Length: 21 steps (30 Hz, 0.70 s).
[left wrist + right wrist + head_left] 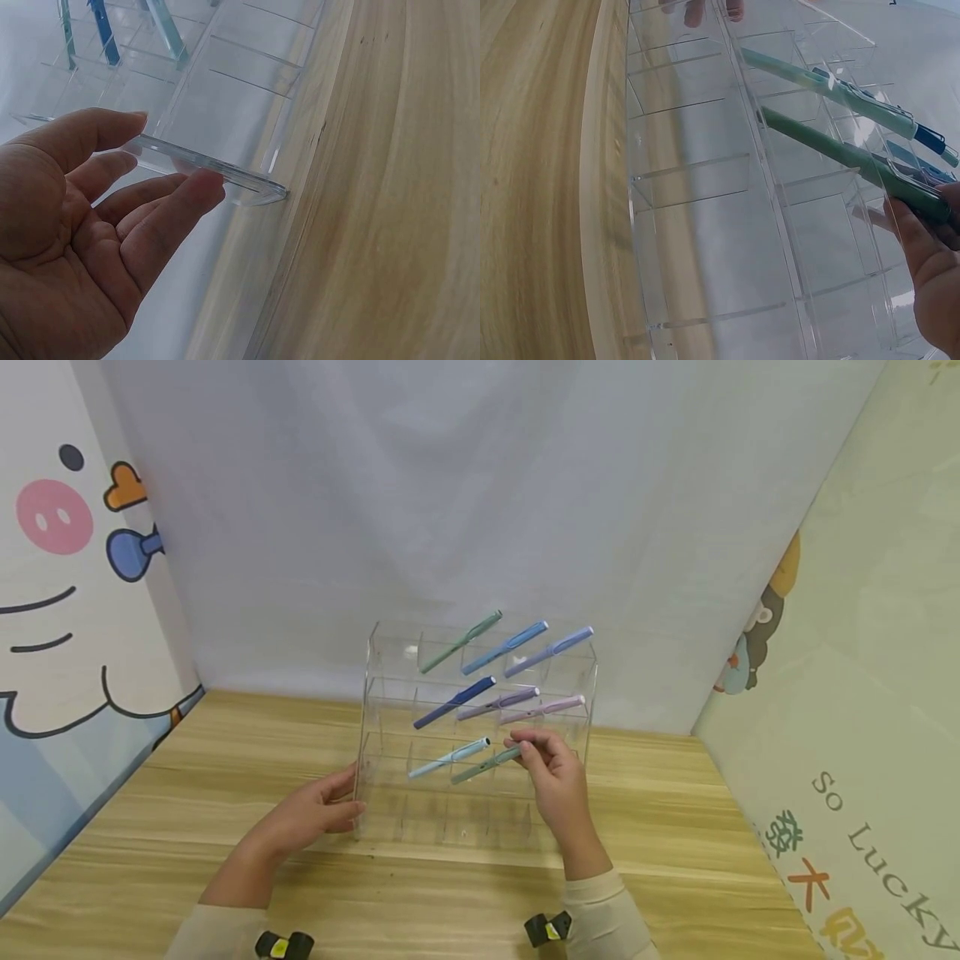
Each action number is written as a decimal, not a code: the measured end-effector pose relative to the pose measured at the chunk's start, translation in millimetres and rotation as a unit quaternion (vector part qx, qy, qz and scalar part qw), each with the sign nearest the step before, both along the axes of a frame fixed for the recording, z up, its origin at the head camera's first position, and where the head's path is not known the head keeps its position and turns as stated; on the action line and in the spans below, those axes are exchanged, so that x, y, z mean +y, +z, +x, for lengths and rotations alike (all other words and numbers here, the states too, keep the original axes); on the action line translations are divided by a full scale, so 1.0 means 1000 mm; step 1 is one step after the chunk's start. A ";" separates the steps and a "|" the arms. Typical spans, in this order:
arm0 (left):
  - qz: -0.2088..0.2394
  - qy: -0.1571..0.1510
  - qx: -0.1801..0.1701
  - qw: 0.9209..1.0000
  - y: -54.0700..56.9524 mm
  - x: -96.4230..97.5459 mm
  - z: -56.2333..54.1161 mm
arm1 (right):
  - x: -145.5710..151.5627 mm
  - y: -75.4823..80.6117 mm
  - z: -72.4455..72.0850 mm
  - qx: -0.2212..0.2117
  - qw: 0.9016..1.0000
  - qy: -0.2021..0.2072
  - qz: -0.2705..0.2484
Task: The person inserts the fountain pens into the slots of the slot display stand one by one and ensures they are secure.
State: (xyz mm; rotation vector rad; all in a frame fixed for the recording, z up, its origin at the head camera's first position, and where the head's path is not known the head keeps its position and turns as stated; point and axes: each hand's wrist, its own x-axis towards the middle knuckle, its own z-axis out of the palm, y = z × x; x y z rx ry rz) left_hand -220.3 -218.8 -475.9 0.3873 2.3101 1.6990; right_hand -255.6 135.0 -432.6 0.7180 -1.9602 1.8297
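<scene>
A clear acrylic pen rack (pixel 465 818) with stepped tiers of compartments stands on the wooden table. At its left side, my left hand (pixel 315 810) pinches the edge of the side panel (pixel 202 161) between thumb and fingers. My right hand (pixel 555 777) holds the upper end of a green pen (pixel 487 765) between thumb and fingers. That pen's lower end is in a compartment of the third tier from the top. Right beside it leans a light blue pen (pixel 448 758). In the right wrist view, the green pen (pixel 817 146) slants below the paler one.
On the top tier lean a green pen (pixel 461 642), a blue pen (pixel 506 648) and a lavender pen (pixel 550 652). Below them are a dark blue pen (pixel 455 702), a purple pen (pixel 498 702) and a pink pen (pixel 543 710). A pale curtain (pixel 465 493) hangs behind.
</scene>
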 end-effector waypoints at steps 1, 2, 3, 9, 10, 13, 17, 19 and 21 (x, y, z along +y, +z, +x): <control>0.000 0.002 -0.003 1.000 0.000 0.000 0.000 | 0.000 0.001 0.001 -0.002 1.000 -0.002 0.002; -0.001 0.003 -0.005 1.000 0.000 0.000 0.000 | 0.000 0.001 0.001 -0.005 1.000 -0.003 0.004; -0.001 0.003 -0.006 1.000 0.000 0.000 0.000 | 0.001 0.001 0.002 -0.009 1.000 -0.004 0.005; 0.003 -0.002 0.000 1.000 0.001 0.000 0.001 | 0.002 0.003 0.003 -0.021 1.000 -0.006 0.010; 0.005 -0.002 0.000 1.000 0.001 0.000 0.001 | 0.002 0.002 0.003 -0.020 1.000 -0.006 0.012; 0.007 -0.001 0.002 1.000 0.002 0.000 0.001 | 0.002 0.002 0.002 -0.020 1.000 -0.005 0.017; 0.005 0.000 0.002 1.000 0.002 0.000 0.002 | 0.003 0.002 0.001 -0.020 0.999 0.000 0.031; 0.005 0.000 0.003 1.000 0.002 0.000 0.002 | 0.003 0.003 0.002 -0.022 0.999 0.002 0.039; 0.005 -0.002 0.004 1.000 0.002 0.000 0.002 | 0.002 0.011 0.009 -0.025 0.998 0.002 0.049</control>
